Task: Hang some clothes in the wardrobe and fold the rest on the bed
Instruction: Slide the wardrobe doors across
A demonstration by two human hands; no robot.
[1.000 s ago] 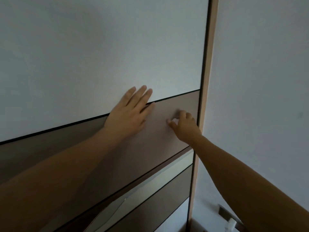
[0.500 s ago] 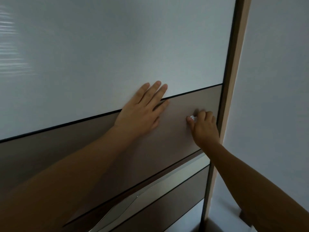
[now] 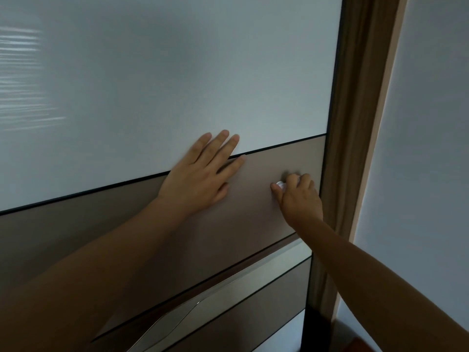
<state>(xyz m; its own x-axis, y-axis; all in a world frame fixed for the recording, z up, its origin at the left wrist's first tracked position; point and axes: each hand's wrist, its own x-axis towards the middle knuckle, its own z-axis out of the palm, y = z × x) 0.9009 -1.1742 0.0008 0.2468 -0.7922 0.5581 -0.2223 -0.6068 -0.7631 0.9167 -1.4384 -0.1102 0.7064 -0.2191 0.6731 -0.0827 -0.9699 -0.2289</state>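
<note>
2 bare forearms reach up from the bottom of the view, the left one from the lower left corner, the right one from the lower right. Between them, low on the wardrobe door (image 3: pixel 177 72), a slanted silvery metal strip (image 3: pixel 228 295) runs across the panel, with a darker brown panel beneath it.

Higher up, the left hand (image 3: pixel 200 179) lies flat on the door, palm against the surface and fingers straight and slightly spread. It grips nothing. Its fingertips cross the thin dark seam where the brown band (image 3: pixel 291 156) meets the white upper panel. Just beside it, to the right, the right hand (image 3: pixel 299 199) curls its fingers and thumb round a small silvery knob (image 3: pixel 280 184) set in the brown band, near the door's right edge. What kind of fitting the knob is cannot be told, as the fingers cover most of it.

The wardrobe fills nearly the whole view, directly in front of the person, its door closed against the wood-toned frame (image 3: pixel 355 123) on the right. Faint pale streaks of light (image 3: pixel 22 80) show on the white panel at far left. Beyond the frame stands a plain pale wall (image 3: pixel 426 123).
</note>
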